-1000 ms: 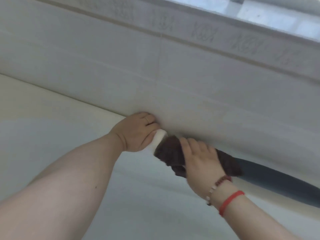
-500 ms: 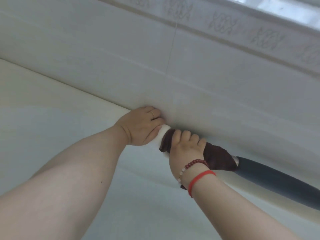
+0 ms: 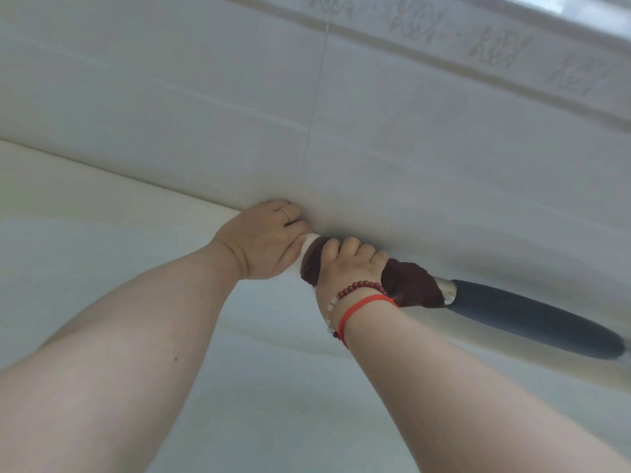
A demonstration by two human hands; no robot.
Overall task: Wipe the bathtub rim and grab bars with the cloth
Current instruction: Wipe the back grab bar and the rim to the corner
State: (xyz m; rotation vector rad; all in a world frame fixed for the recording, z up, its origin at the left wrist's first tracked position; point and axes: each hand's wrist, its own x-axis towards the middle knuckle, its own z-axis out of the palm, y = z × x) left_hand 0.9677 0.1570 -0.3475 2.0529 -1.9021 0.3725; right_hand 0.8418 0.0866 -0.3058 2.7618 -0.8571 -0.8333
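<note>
Grab bar (image 3: 532, 315) is being wiped with the dark maroon cloth (image 3: 413, 285), which is wrapped round the bar at its left end, just short of the metal collar (image 3: 448, 291) and black grip.

Right hand (image 3: 351, 268) is clamped over the cloth and bar. Left hand (image 3: 263, 240) is closed on the bar's white end (image 3: 309, 241), hard against the tiled wall (image 3: 409, 138), bracing it.

Change over the last second: the right hand has been rolled over the top of the bar, and the cloth is being bunched tighter and twisted round it. More of the collar is now being exposed on the right. Judged as a rotary scrub of the left section, with the black grip probably not yet wiped.

Bathtub rim (image 3: 85, 175) is being left untouched to the left of the hands.

Writing: none readable. Only a faint repeating ornament is being shown on the border tiles (image 3: 495, 46).
</note>
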